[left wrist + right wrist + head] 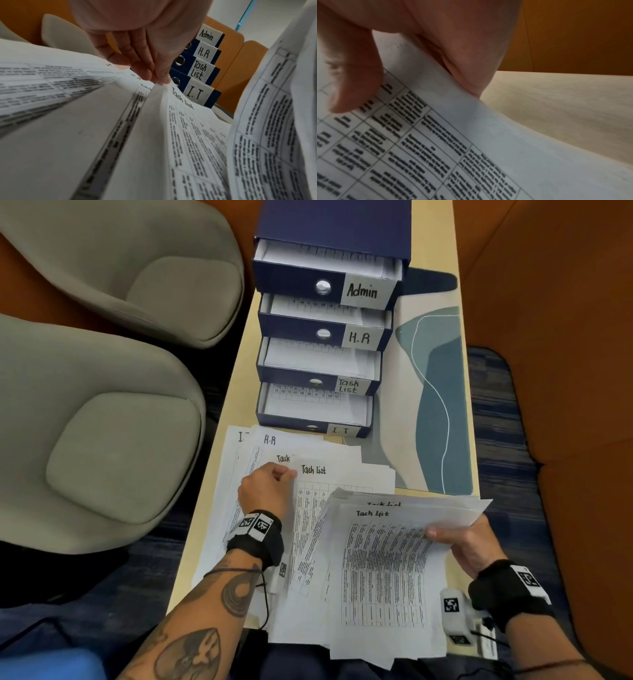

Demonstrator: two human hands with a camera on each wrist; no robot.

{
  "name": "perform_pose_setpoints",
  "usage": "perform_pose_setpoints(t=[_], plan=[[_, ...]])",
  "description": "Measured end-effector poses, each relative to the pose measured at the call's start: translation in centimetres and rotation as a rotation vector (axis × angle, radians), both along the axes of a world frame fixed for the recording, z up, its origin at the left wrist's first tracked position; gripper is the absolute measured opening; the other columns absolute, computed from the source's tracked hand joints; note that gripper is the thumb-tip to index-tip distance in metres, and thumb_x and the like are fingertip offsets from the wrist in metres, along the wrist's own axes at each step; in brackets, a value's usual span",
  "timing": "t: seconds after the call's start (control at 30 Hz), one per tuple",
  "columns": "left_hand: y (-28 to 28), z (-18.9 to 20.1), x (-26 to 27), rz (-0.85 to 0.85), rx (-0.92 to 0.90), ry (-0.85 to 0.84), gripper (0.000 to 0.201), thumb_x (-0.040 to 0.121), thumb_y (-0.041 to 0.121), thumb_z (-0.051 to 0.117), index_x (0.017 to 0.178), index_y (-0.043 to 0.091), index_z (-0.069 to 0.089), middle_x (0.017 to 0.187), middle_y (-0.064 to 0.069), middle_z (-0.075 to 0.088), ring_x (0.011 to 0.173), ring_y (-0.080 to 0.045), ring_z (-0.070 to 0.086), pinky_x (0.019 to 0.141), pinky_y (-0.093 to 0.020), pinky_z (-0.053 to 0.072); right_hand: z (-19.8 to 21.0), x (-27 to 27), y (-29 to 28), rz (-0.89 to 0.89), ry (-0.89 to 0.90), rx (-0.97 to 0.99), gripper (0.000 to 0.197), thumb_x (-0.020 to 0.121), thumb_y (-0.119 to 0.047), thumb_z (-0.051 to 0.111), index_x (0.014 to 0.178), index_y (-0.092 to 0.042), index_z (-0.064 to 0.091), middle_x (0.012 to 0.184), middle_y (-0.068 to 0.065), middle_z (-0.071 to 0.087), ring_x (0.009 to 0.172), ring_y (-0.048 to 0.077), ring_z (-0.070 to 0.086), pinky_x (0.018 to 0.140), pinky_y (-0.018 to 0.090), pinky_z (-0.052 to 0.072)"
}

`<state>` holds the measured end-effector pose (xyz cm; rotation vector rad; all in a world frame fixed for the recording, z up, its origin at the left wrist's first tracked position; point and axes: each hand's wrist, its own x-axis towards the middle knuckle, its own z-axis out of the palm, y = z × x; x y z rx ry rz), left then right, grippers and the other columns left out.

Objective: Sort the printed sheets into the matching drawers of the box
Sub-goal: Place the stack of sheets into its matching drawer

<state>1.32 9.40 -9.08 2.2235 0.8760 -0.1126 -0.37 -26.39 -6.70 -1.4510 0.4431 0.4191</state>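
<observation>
Right hand at the lower right of the frame was gripping a fanned batch of Task List sheets, thumb on top and fingers underneath. Left hand was pinching the top-left corner of another Task List page on the loose pile mid-frame. I'd peel just that one page, check the heading, then drop the batch in the open Task List drawer of the blue box up top.
</observation>
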Motion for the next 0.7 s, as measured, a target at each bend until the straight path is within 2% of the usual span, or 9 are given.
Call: perform_pose_setpoints(t=[0.13, 0.2, 0.27, 0.33, 0.37, 0.43, 0.47, 0.6, 0.7], plan=[[0.1, 0.0, -0.5, -0.084, -0.004, -0.004, 0.011, 0.091, 0.038, 0.075, 0.095, 0.028, 0.075, 0.090, 0.008, 0.075, 0.090, -0.020, 0.070, 0.081, -0.029, 0.054, 0.0, 0.2, 0.1, 0.000, 0.011, 0.000, 0.061, 0.057, 0.018, 0.079, 0.116, 0.010, 0.066, 0.110, 0.034, 0.071, 0.105, 0.051, 0.069, 0.100, 0.064, 0.051], [0.0, -0.5, -0.3, -0.150, 0.020, -0.009, 0.027, 0.091, 0.039, 0.075, 0.115, 0.027, 0.069, 0.110, 0.005, 0.072, 0.103, -0.023, 0.068, 0.089, -0.034, 0.054, 0.0, 0.3, 0.3, 0.007, 0.017, -0.007, 0.063, 0.055, 0.017, 0.083, 0.115, 0.010, 0.066, 0.110, 0.034, 0.071, 0.105, 0.051, 0.069, 0.098, 0.064, 0.052], [-0.1, -1.0, 0.3, -0.258, 0.043, 0.003, 0.055, 0.090, 0.041, 0.076, 0.139, 0.029, 0.055, 0.139, 0.000, 0.056, 0.122, -0.024, 0.057, 0.098, -0.041, 0.051, 0.0, 0.2, 0.5, 0.018, 0.018, -0.016, 0.063, 0.055, 0.017, 0.084, 0.115, 0.009, 0.067, 0.110, 0.033, 0.072, 0.105, 0.050, 0.070, 0.098, 0.064, 0.053], [-0.2, -1.4, 1.0, -0.422, 0.145, 0.089, 0.071, 0.088, 0.049, 0.076, 0.148, 0.033, 0.043, 0.151, -0.002, 0.038, 0.130, -0.027, 0.047, 0.101, -0.046, 0.049, 0.1, 0.1, 0.5, 0.024, 0.011, -0.016, 0.060, 0.058, 0.018, 0.079, 0.115, 0.009, 0.066, 0.110, 0.033, 0.072, 0.105, 0.050, 0.069, 0.098, 0.064, 0.052], [-0.3, -1.4, 1.2, -0.496, 0.208, 0.133, 0.074, 0.087, 0.052, 0.076, 0.150, 0.032, 0.042, 0.152, -0.002, 0.036, 0.130, -0.029, 0.045, 0.100, -0.046, 0.049, 0.1, 0.1, 0.5, 0.025, 0.010, -0.018, 0.059, 0.058, 0.018, 0.078, 0.115, 0.008, 0.067, 0.110, 0.033, 0.072, 0.106, 0.050, 0.069, 0.098, 0.063, 0.052], [-0.3, -1.4, 1.3, -0.564, 0.271, 0.175, 0.076, 0.086, 0.055, 0.076, 0.149, 0.028, 0.044, 0.151, -0.004, 0.039, 0.130, -0.030, 0.046, 0.099, -0.046, 0.048, 0.2, 0.0, 0.3, 0.031, 0.008, -0.017, 0.058, 0.058, 0.017, 0.078, 0.114, 0.006, 0.067, 0.110, 0.032, 0.072, 0.106, 0.051, 0.069, 0.097, 0.062, 0.054], [-0.2, -1.4, 1.3, -0.546, 0.263, 0.163, 0.075, 0.085, 0.052, 0.077, 0.148, 0.025, 0.045, 0.149, -0.005, 0.042, 0.129, -0.030, 0.047, 0.099, -0.046, 0.048, 0.3, -0.1, 0.3, 0.031, 0.013, -0.016, 0.058, 0.057, 0.017, 0.078, 0.114, 0.006, 0.067, 0.109, 0.032, 0.072, 0.106, 0.051, 0.069, 0.095, 0.061, 0.055], [-0.1, -1.6, 0.5, -0.326, 0.104, 0.042, 0.062, 0.088, 0.029, 0.080, 0.140, 0.020, 0.050, 0.130, -0.006, 0.061, 0.119, -0.029, 0.058, 0.098, -0.044, 0.050, 0.3, -0.3, 0.0, 0.029, 0.019, -0.009, 0.070, 0.049, 0.012, 0.090, 0.115, 0.005, 0.067, 0.109, 0.030, 0.073, 0.105, 0.048, 0.070, 0.085, 0.050, 0.062], [-0.2, -1.2, 0.0, -0.181, 0.030, 0.051, 0.046, 0.090, 0.026, 0.078, 0.131, 0.023, 0.057, 0.110, -0.001, 0.072, 0.105, -0.026, 0.066, 0.089, -0.035, 0.051, 0.1, -0.5, 0.0, 0.020, 0.015, -0.011, 0.066, 0.053, 0.015, 0.086, 0.115, 0.003, 0.067, 0.110, 0.029, 0.073, 0.107, 0.048, 0.069, 0.090, 0.054, 0.060]])
